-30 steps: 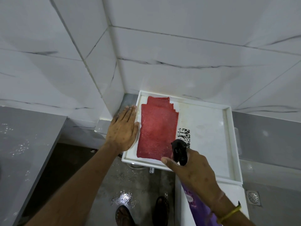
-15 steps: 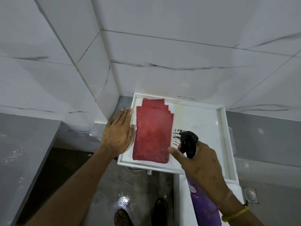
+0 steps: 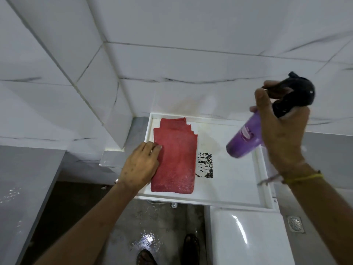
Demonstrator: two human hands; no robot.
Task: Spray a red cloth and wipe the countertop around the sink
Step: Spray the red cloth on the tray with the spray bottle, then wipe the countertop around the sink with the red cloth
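A folded red cloth [image 3: 176, 157] lies flat on the left part of a white rimmed countertop tray [image 3: 235, 178]. My left hand [image 3: 140, 166] rests palm down on the cloth's left edge, fingers together. My right hand [image 3: 280, 129] is raised above the tray's right side and grips a purple spray bottle [image 3: 245, 138] with a black trigger head [image 3: 292, 94]. The bottle is tilted, its base pointing down toward the left. A black patterned mark [image 3: 204, 165] sits just right of the cloth.
White marble-look tiles cover the wall behind and a corner column [image 3: 107, 104] at the left. A grey counter [image 3: 21, 188] runs along the left. A glossy white fixture [image 3: 246, 238] stands below the tray, a floor drain [image 3: 296, 223] to its right, and wet floor with my sandals [image 3: 191, 245].
My right hand has lifted the spray bottle from low over the tray's front edge up and to the right, tilting it. My left hand has slid from the tray rim onto the cloth.
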